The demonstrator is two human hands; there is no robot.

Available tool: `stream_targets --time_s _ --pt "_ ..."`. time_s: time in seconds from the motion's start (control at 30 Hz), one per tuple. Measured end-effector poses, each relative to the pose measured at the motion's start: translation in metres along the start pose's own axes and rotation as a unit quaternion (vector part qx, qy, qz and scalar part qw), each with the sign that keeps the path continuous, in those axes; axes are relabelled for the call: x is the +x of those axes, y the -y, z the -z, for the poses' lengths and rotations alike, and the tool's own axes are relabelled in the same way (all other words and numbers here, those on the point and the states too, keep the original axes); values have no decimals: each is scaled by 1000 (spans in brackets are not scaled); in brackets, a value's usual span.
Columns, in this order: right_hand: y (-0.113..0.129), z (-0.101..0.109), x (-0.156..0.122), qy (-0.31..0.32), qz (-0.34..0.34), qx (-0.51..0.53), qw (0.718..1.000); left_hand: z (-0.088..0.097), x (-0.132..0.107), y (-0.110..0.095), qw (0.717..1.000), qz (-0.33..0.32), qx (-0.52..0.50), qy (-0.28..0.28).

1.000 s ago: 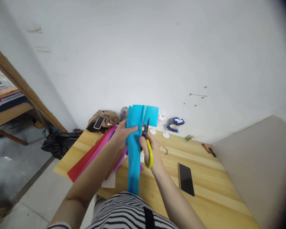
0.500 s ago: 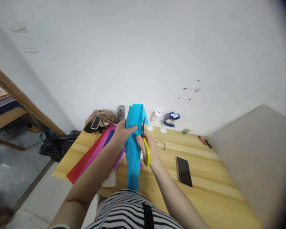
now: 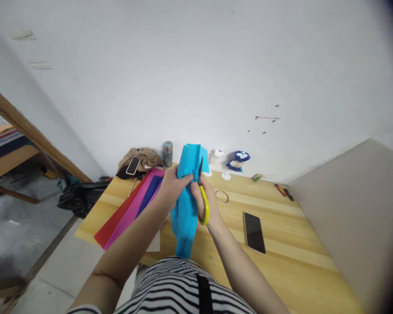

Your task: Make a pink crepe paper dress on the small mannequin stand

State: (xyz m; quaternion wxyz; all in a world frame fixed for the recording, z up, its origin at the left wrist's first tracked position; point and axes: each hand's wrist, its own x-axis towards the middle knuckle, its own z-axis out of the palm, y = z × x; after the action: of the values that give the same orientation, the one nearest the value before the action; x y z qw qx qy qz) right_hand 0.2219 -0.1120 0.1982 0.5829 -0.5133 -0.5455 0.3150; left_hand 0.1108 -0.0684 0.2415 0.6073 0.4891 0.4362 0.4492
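Scissors [image 3: 206,205] fill my curled right hand [image 3: 212,206]; my left hand [image 3: 173,188] pinches blue sheeting [image 3: 186,213]: likely cutting, next needing steady tension.

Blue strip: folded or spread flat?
Folded, not flat. The blue strip shows overlapping layers at its top edge and bunched creases by the thumb of the left grip. Layer count: cannot tell.

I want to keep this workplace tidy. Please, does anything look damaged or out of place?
Mainly the wall: a thin red line and several dark spots stand out on its pale surface, above the table. The blue sheet is bunched at the left hand, probably just from handling.
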Motion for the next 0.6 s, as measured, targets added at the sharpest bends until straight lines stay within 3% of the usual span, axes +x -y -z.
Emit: stream_targets --time_s 0.23,0.6 --pt "-2 1 -2 -10 10 -5 1000 -4 0 5 1000 2 -11 -10" --pt "1 3 -2 -4 -1 -39 999 -6 -4 0 993 -69 88 -47"
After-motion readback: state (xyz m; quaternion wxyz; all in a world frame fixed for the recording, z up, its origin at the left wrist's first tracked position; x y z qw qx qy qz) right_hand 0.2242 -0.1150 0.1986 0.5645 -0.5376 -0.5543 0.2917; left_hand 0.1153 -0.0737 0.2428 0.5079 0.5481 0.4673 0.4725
